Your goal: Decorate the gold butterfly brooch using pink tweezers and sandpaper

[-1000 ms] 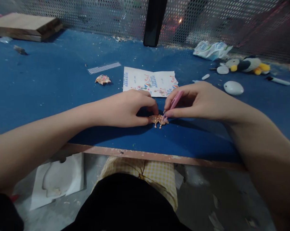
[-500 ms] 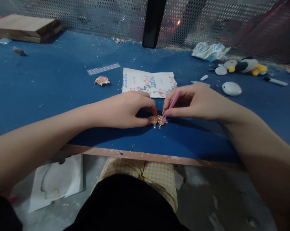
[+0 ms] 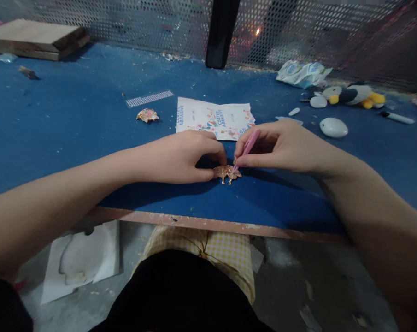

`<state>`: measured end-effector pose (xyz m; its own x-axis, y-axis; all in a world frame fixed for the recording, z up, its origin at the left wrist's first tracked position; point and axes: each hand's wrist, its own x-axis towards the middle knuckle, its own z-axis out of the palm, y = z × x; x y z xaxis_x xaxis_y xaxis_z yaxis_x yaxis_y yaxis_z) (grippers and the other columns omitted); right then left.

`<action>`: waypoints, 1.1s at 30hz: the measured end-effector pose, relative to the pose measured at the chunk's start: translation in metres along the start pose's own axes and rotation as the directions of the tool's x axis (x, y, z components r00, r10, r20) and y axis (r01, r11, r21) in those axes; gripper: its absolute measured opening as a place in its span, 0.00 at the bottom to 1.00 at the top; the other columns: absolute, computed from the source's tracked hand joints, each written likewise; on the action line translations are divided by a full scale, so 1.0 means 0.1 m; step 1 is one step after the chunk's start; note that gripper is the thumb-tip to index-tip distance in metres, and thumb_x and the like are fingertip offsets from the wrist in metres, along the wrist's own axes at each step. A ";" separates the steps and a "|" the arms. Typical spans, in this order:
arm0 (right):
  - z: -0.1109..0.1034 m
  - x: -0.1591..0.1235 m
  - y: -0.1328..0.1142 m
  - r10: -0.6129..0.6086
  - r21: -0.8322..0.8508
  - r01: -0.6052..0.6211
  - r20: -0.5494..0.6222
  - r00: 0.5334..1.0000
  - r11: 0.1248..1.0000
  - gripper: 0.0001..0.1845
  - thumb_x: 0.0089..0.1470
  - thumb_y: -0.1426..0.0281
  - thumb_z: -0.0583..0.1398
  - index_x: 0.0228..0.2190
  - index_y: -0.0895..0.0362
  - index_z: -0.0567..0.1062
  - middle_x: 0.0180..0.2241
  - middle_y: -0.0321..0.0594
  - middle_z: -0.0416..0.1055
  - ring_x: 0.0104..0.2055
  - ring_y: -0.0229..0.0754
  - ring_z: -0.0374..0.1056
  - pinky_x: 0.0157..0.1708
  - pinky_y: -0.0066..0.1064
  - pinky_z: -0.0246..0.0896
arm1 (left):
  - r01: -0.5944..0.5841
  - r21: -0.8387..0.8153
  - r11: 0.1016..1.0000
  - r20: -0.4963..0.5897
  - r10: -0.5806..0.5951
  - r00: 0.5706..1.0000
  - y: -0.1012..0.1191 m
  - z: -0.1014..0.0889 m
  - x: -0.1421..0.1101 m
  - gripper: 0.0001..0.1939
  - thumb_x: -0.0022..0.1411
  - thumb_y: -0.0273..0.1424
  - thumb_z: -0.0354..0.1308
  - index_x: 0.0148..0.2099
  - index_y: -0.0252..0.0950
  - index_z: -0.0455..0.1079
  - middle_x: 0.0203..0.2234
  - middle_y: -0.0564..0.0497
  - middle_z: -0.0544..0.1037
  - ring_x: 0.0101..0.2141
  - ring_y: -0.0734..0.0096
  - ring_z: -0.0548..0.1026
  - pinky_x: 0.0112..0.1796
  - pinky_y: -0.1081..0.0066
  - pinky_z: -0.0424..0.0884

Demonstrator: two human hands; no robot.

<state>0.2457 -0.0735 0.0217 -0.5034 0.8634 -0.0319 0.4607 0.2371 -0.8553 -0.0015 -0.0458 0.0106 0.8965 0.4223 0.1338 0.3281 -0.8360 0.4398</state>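
Note:
A small gold butterfly-shaped ornament [image 3: 225, 172] lies on the blue tabletop near its front edge. My left hand [image 3: 189, 159] pinches its left wing between thumb and forefinger. Pink tweezers [image 3: 251, 143] are gripped in my right hand [image 3: 277, 145], slanting down so that their tips touch the ornament's right wing. Whether the tips hold anything is too small to tell. Just beyond my hands lies a sheet of white sandpaper backing [image 3: 203, 115] printed with "COATED ABRASIVE", with small coloured bits on it. A second gold ornament with pinkish parts [image 3: 147, 115] rests to its left.
A strip of small rhinestones [image 3: 149, 98] lies behind the second ornament. On the right are a white oval case [image 3: 333, 127], a plush toy [image 3: 356, 95], a marker [image 3: 397, 117] and a crumpled wrapper [image 3: 302, 74]. Wooden boards [image 3: 32, 39] sit far left, before a perforated metal screen [image 3: 142, 27].
Almost nothing differs. Both hands keep their places, and the tweezer tips stay at the ornament's right wing; the whole view has shifted very slightly.

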 end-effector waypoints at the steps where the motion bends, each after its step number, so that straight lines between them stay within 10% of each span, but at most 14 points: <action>1: 0.00 0.00 0.00 0.001 0.000 -0.001 -0.001 1.000 1.000 0.10 0.48 0.64 0.72 0.27 0.56 0.80 0.33 0.37 0.79 0.32 0.38 0.72 0.35 0.34 0.68 | 0.001 -0.001 1.000 0.000 -0.001 1.000 0.00 0.00 0.00 0.11 0.67 0.30 0.59 0.49 0.37 0.78 0.40 0.50 0.79 0.35 0.73 0.75 0.42 0.71 0.68; 33: 0.19 0.02 -0.08 -0.040 0.051 0.045 -0.084 0.996 0.998 0.10 0.45 0.68 0.74 0.30 0.52 0.81 0.31 0.36 0.80 0.32 0.43 0.75 0.37 0.40 0.74 | 0.048 -0.012 0.999 0.044 -0.048 0.998 0.03 -0.05 0.00 0.10 0.66 0.32 0.58 0.46 0.35 0.76 0.40 0.48 0.79 0.38 0.69 0.75 0.43 0.71 0.69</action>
<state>0.2274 -0.0819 0.0188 -0.4580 0.8877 0.0463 0.4001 0.2524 -0.8810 -0.0022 -0.0466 0.0163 0.8920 0.4459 0.0736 0.3675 -0.8104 0.4564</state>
